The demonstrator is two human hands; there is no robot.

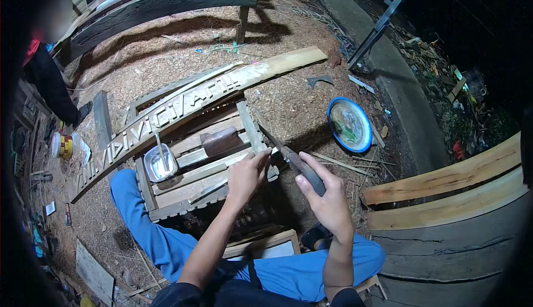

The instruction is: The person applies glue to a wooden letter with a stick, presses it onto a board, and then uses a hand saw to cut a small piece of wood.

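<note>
My right hand (328,200) is wrapped around the dark wooden handle of a long, narrow-bladed tool (298,165). Its blade points up and left, and its exact kind is unclear. Close to that blade, my left hand (247,176) is closed in a pinch over the near right corner of a slatted wooden crate (145,187). What its fingers hold, if anything, is hidden. Across the crate's far side lies a long board (183,107) with raised carved letters. A dark brown wooden block (220,142) and a clear tub (161,162) of white stuff with a brush rest on the slats.
A blue-rimmed basin (350,125) stands on the ground at right, near a slanted metal post (386,21). Planks (444,196) lie at lower right. Behind is a wooden bench (166,10); a person's dark-trousered leg (53,87) shows at left, near a yellow tub (63,146).
</note>
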